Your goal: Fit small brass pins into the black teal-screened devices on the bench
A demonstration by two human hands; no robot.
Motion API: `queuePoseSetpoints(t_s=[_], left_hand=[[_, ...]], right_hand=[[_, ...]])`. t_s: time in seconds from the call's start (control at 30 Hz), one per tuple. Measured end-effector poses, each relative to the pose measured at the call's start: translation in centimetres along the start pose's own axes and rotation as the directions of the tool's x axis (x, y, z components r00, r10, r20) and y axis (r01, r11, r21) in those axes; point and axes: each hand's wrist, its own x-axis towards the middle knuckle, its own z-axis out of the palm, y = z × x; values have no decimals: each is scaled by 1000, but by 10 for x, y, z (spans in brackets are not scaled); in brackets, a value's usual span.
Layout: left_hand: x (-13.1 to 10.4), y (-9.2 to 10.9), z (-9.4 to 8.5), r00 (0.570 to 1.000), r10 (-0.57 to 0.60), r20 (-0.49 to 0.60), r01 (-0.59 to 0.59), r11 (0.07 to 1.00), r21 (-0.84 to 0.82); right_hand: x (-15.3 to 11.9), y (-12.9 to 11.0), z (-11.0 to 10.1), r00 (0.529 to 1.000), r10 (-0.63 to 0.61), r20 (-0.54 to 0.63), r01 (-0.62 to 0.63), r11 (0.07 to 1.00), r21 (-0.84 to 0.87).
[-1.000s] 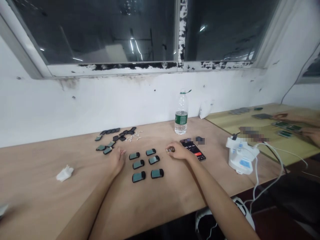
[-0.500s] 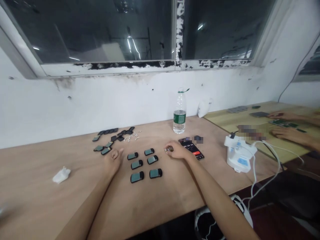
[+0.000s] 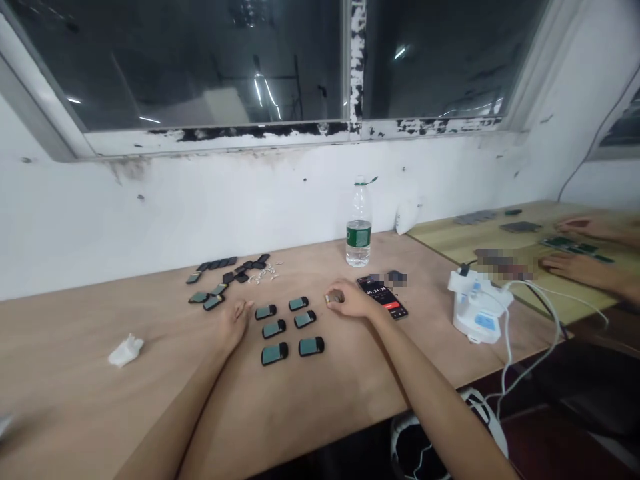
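My right hand (image 3: 349, 300) is closed with thumb and fingers round a small brownish piece with a pale edge (image 3: 334, 297), held low over the table; its exact kind does not show. My left hand (image 3: 236, 323) lies on the table with its fingers curled in; whatever may be inside them is hidden. Between my hands lie several small black casings with grey-green flat faces (image 3: 273, 328), set in two columns. Behind my left hand are a few more such green-faced pieces (image 3: 213, 303), dark casings (image 3: 241, 276) and small white bits (image 3: 261, 273).
A phone (image 3: 395, 308) showing a running timer lies beside my right wrist. Behind it stands a water bottle (image 3: 359, 243). A white device with cables (image 3: 477, 320) sits at the right, a crumpled tissue (image 3: 126, 350) at the left. Another person's hands (image 3: 567, 263) work at the adjoining table.
My left hand has shifted slightly right and its fingers have turned. In my right hand the small piece has turned and moved a little left. The casings between them have stayed put.
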Motion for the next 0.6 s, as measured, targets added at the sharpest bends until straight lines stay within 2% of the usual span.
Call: queuePoseSetpoints(t_s=[0.13, 0.27, 0.33, 0.43, 0.6], left_hand=[[0, 3, -5, 985, 138, 104, -131, 989, -73], [-1, 2, -5, 947, 155, 280, -140, 987, -72], [-1, 1, -4, 937, 143, 320, -137, 990, -40], [0, -1, -4, 950, 99, 295, -106, 994, 8], [-4, 6, -10, 974, 120, 191, -121, 993, -5]], right_hand=[[1, -3, 0, 999, -18, -42, 19, 1000, 19], [1, -4, 1, 994, -19, -108, 29, 995, 93], [2, -6, 2, 991, 0, -131, 19, 990, 143], [3, -10, 5, 989, 41, -141, -2, 964, 265], [5, -20, 14, 991, 81, -108, -8, 832, 554]])
